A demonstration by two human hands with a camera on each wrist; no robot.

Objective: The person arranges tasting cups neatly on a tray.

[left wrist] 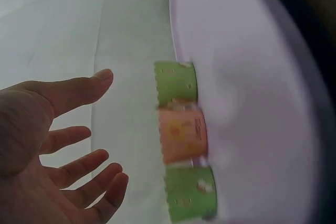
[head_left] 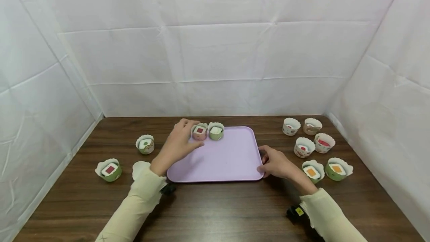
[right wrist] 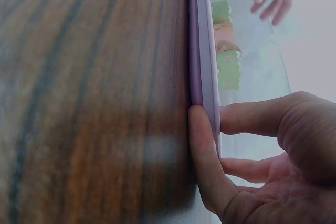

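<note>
Pale cream fabric sleeves (head_left: 142, 195) come closest, from 8 and 4 o'clock, toward a lilac rectangular tray (head_left: 221, 161) at the middle of a dark wood-grain table (head_left: 218, 212). At the tray's 3 o'clock edge the right hand (head_left: 277, 162) pinches the rim, while the left hand (head_left: 179, 139), at 10 o'clock, is released, its fingers spread and holding nothing. Near the far edge, round 11 to 12 o'clock, stand a pink paper cup (head_left: 199, 137), a light green paper cup (head_left: 216, 136) and a matching green cup (left wrist: 190, 195) (hidden in the head view). If the right hand tugged or tipped the rim, these could slide or topple; a stray left finger might knock them too. Six scalloped paper cups (head_left: 304, 154) cluster at 2 to 3 o'clock, perhaps obstructing any rightward move; something white (head_left: 138, 166) sits at 9, partly behind one sleeve.
</note>
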